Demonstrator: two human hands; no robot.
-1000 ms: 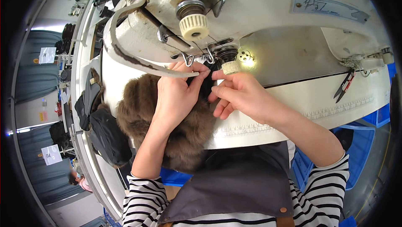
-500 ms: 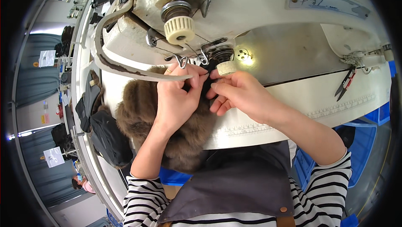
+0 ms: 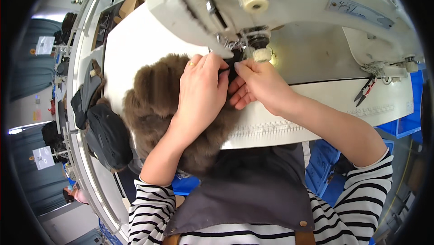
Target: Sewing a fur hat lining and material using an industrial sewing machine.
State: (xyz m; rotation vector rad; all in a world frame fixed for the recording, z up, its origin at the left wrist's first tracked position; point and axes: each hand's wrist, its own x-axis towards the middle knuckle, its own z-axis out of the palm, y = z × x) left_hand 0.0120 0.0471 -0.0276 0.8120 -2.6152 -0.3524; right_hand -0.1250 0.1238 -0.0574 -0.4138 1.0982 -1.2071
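A brown fur piece (image 3: 156, 93) with black cloth (image 3: 233, 65) at its right side lies on the sewing machine's white bed. At the needle area of the sewing machine (image 3: 294, 1), the black cloth runs under the head. My left hand (image 3: 202, 93) rests over the fur's right part, its fingers bent and closed on the cloth's left edge. Just right of it, my right hand (image 3: 262, 84) pinches the cloth between thumb and forefinger, the other fingers curled below. The needle and presser foot are too blurred to make out.
Red-and-black thread snips (image 3: 365, 92) lie at the right of the bed, above a printed ruler strip (image 3: 312, 120). Dark cloth pieces (image 3: 108, 134) sit at the left edge. Blue crates (image 3: 322, 163) stand below the table. A person (image 3: 74, 194) is far left.
My view has shifted, so the machine head appears higher and further right. The pale curved lever no longer crosses over my left hand. Both hands stay closed at the black cloth, whose larger part now shows.
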